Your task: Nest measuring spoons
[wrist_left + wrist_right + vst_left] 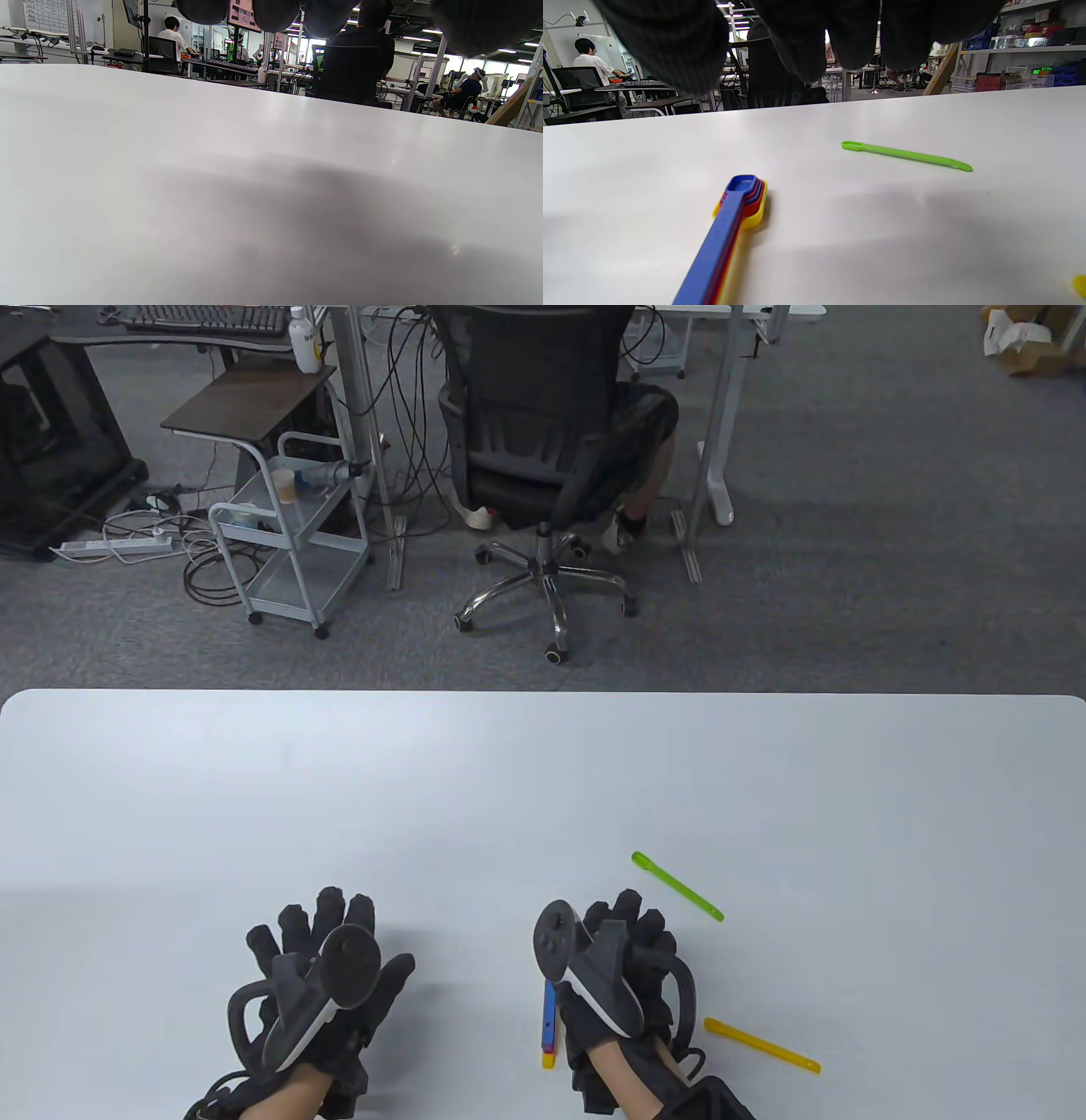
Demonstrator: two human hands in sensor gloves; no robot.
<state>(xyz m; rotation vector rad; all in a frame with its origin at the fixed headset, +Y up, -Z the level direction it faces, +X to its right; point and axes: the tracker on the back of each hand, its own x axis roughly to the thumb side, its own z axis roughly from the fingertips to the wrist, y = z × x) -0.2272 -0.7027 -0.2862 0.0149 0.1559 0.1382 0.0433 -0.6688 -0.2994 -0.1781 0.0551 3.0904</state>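
Note:
A nested stack of measuring spoons (734,224), blue on top of red and yellow, lies on the white table (509,780); in the table view the stack (549,1025) shows at the left edge of my right hand (624,959). That hand hovers over the stack with its fingers (797,38) extended, holding nothing. A green spoon (676,886) lies alone just beyond the right hand and also shows in the right wrist view (905,155). A yellow spoon (761,1045) lies to the hand's right. My left hand (327,976) is spread palm down over bare table, empty.
The table's far edge (543,693) runs across the middle of the table view. Beyond it on the floor stand an office chair (543,475) and a small cart (288,534). The left wrist view shows only bare table (254,190) under the fingertips (275,10).

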